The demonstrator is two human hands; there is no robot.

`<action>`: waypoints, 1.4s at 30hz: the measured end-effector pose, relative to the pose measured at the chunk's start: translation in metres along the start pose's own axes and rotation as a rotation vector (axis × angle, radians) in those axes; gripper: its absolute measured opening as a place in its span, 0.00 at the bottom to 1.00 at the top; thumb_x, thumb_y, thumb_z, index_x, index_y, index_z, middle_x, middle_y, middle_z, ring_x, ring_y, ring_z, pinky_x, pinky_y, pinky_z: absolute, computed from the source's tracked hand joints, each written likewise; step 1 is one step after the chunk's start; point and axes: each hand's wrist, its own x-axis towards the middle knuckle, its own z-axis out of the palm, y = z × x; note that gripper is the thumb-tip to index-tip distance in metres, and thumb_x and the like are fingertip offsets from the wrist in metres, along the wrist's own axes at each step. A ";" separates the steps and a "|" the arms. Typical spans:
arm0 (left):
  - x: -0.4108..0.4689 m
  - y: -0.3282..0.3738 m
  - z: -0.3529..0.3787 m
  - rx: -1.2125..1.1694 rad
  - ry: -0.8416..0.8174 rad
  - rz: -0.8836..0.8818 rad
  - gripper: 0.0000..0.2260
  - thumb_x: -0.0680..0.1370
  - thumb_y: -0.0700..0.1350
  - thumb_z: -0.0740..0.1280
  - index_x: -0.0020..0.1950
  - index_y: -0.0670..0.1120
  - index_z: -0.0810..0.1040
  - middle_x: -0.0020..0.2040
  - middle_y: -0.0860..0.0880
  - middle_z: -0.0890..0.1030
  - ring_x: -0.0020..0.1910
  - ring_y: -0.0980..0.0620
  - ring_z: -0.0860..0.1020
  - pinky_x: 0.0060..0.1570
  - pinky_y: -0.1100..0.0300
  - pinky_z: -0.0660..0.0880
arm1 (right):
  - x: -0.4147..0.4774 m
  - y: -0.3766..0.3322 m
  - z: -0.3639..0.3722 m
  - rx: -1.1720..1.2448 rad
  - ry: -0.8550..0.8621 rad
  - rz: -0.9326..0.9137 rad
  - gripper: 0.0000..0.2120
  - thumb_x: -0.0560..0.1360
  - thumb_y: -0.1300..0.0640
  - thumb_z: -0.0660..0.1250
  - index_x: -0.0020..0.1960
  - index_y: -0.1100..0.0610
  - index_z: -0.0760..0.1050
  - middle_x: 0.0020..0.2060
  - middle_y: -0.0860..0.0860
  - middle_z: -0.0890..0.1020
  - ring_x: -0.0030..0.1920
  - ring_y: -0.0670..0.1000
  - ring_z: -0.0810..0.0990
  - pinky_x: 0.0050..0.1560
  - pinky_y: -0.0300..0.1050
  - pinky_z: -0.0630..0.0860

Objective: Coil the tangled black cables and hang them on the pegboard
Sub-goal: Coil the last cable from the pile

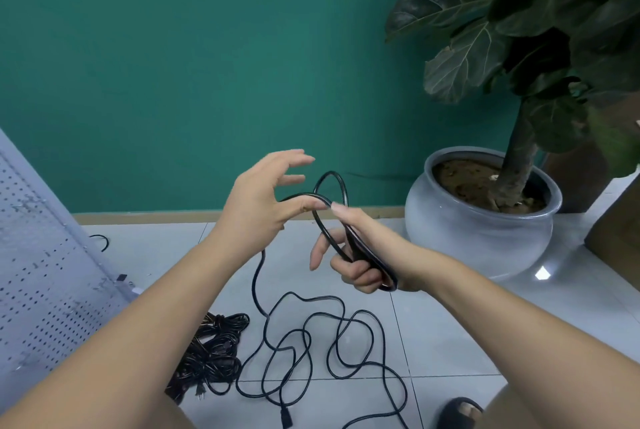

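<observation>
The black cable (375,267) sits just right of the frame's centre, gathered into a few loops. The right hand (360,255) holds them with its lower fingers curled round the strands and one finger stretched up along the coil. A single loop rises above that hand. The left hand (259,200), just left of centre, has its fingers apart and nearly straight. Its thumb lies against the top of the loop and nothing is clamped.

From the hands the loose length drops to the floor (450,342) and sprawls in wide overlapping curves across the lower centre, with a plug end at the bottom edge. A second tangled bundle of cables (211,349) lies beside it at lower left.

The floor is pale, glossy tile with thin grout lines and a bright glare spot at the right. A white perforated pegboard (34,272) leans in from the left edge. Behind everything stands a flat teal wall (190,65), met at its foot by a tan skirting strip (145,217). At the right, a round grey-white pot (478,238) holds a plant (467,58) with large dark leaves filling the upper right corner. A foot in a black slipper (459,411) shows at lower right.
</observation>
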 end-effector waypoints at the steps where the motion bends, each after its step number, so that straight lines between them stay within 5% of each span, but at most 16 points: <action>1: 0.001 -0.002 -0.001 0.020 -0.053 -0.035 0.26 0.74 0.53 0.80 0.71 0.60 0.78 0.72 0.63 0.77 0.61 0.64 0.81 0.26 0.58 0.78 | -0.002 0.001 0.000 -0.055 -0.016 0.002 0.36 0.82 0.28 0.55 0.59 0.60 0.80 0.33 0.54 0.54 0.32 0.54 0.49 0.35 0.52 0.48; 4: 0.002 -0.008 -0.002 0.079 -0.186 -0.104 0.25 0.76 0.57 0.78 0.71 0.64 0.77 0.64 0.62 0.83 0.47 0.52 0.84 0.30 0.58 0.77 | -0.005 0.004 0.003 -0.242 -0.037 -0.020 0.19 0.83 0.48 0.60 0.61 0.60 0.81 0.32 0.52 0.58 0.31 0.54 0.54 0.34 0.51 0.52; 6: 0.003 -0.010 -0.001 0.057 -0.214 -0.090 0.14 0.78 0.53 0.77 0.63 0.58 0.83 0.52 0.56 0.87 0.45 0.45 0.83 0.30 0.58 0.76 | -0.007 0.006 0.007 -0.302 -0.021 -0.017 0.15 0.82 0.56 0.61 0.60 0.59 0.82 0.31 0.50 0.61 0.31 0.51 0.59 0.32 0.46 0.58; 8: 0.005 -0.007 -0.002 0.059 -0.214 -0.096 0.04 0.79 0.51 0.76 0.51 0.53 0.86 0.43 0.51 0.87 0.41 0.44 0.81 0.33 0.57 0.77 | -0.006 0.007 0.009 -0.378 -0.020 0.000 0.15 0.81 0.55 0.60 0.57 0.56 0.84 0.31 0.49 0.65 0.33 0.52 0.63 0.35 0.48 0.62; 10: 0.007 -0.005 -0.005 0.018 -0.240 -0.139 0.07 0.79 0.51 0.77 0.44 0.49 0.85 0.38 0.47 0.86 0.38 0.50 0.82 0.38 0.59 0.78 | -0.004 0.008 0.007 -0.494 0.006 0.014 0.15 0.82 0.50 0.61 0.52 0.53 0.86 0.33 0.50 0.69 0.36 0.54 0.67 0.41 0.52 0.67; 14: 0.007 -0.006 -0.001 -0.179 -0.297 -0.236 0.15 0.78 0.50 0.77 0.41 0.42 0.77 0.34 0.46 0.78 0.35 0.51 0.76 0.49 0.52 0.80 | 0.001 0.013 -0.001 -0.668 0.051 0.065 0.20 0.85 0.42 0.65 0.44 0.53 0.85 0.36 0.49 0.82 0.41 0.48 0.78 0.57 0.51 0.76; 17: 0.004 0.001 0.013 -0.555 -0.337 -0.346 0.14 0.76 0.48 0.77 0.42 0.46 0.74 0.33 0.49 0.68 0.32 0.51 0.68 0.46 0.54 0.82 | 0.009 0.015 -0.002 -0.786 0.172 0.054 0.14 0.86 0.46 0.65 0.50 0.50 0.86 0.42 0.44 0.88 0.46 0.44 0.82 0.55 0.46 0.78; 19: 0.007 0.007 0.017 -0.697 -0.274 -0.393 0.14 0.75 0.46 0.78 0.40 0.48 0.72 0.34 0.49 0.63 0.30 0.53 0.64 0.38 0.60 0.77 | 0.017 0.018 0.000 -0.744 0.303 -0.044 0.08 0.86 0.50 0.65 0.60 0.46 0.82 0.39 0.45 0.86 0.43 0.45 0.81 0.49 0.42 0.76; 23: 0.015 0.011 0.019 -0.908 -0.133 -0.467 0.19 0.74 0.43 0.78 0.38 0.51 0.67 0.34 0.53 0.60 0.28 0.56 0.56 0.27 0.66 0.62 | 0.026 0.017 0.011 -0.564 0.400 -0.202 0.20 0.82 0.45 0.72 0.72 0.38 0.75 0.37 0.52 0.78 0.35 0.49 0.75 0.43 0.47 0.77; 27: 0.016 0.019 0.032 -0.968 -0.088 -0.498 0.23 0.76 0.42 0.77 0.37 0.53 0.61 0.34 0.53 0.57 0.27 0.56 0.53 0.24 0.66 0.57 | 0.036 0.020 0.028 -0.503 0.390 -0.080 0.07 0.78 0.40 0.74 0.45 0.42 0.84 0.33 0.47 0.75 0.34 0.52 0.75 0.40 0.48 0.75; 29: 0.018 0.023 0.040 -0.960 -0.057 -0.521 0.23 0.78 0.41 0.75 0.37 0.52 0.62 0.33 0.53 0.56 0.25 0.56 0.54 0.23 0.65 0.57 | 0.043 0.025 0.035 -0.516 0.388 -0.084 0.17 0.79 0.40 0.72 0.35 0.46 0.80 0.29 0.46 0.76 0.30 0.51 0.72 0.37 0.49 0.73; 35: 0.028 0.029 0.042 -1.082 0.118 -0.658 0.16 0.79 0.41 0.76 0.38 0.50 0.71 0.30 0.54 0.61 0.25 0.57 0.57 0.26 0.67 0.57 | 0.043 0.021 0.042 -0.440 0.404 -0.100 0.25 0.85 0.43 0.66 0.34 0.56 0.77 0.30 0.49 0.83 0.27 0.42 0.73 0.33 0.38 0.68; 38: 0.033 0.027 0.043 -1.078 0.146 -0.649 0.17 0.79 0.44 0.77 0.40 0.50 0.69 0.29 0.54 0.62 0.24 0.57 0.59 0.26 0.67 0.59 | 0.046 0.023 0.044 -0.315 0.362 -0.084 0.27 0.85 0.41 0.65 0.32 0.55 0.76 0.35 0.57 0.85 0.34 0.48 0.76 0.43 0.45 0.72; 42: 0.038 0.021 0.045 -0.889 0.125 -0.539 0.21 0.78 0.49 0.78 0.40 0.51 0.65 0.33 0.52 0.61 0.27 0.54 0.60 0.27 0.64 0.62 | 0.047 0.025 0.046 -0.231 0.397 -0.119 0.26 0.87 0.44 0.63 0.33 0.56 0.69 0.22 0.47 0.75 0.30 0.51 0.77 0.53 0.55 0.81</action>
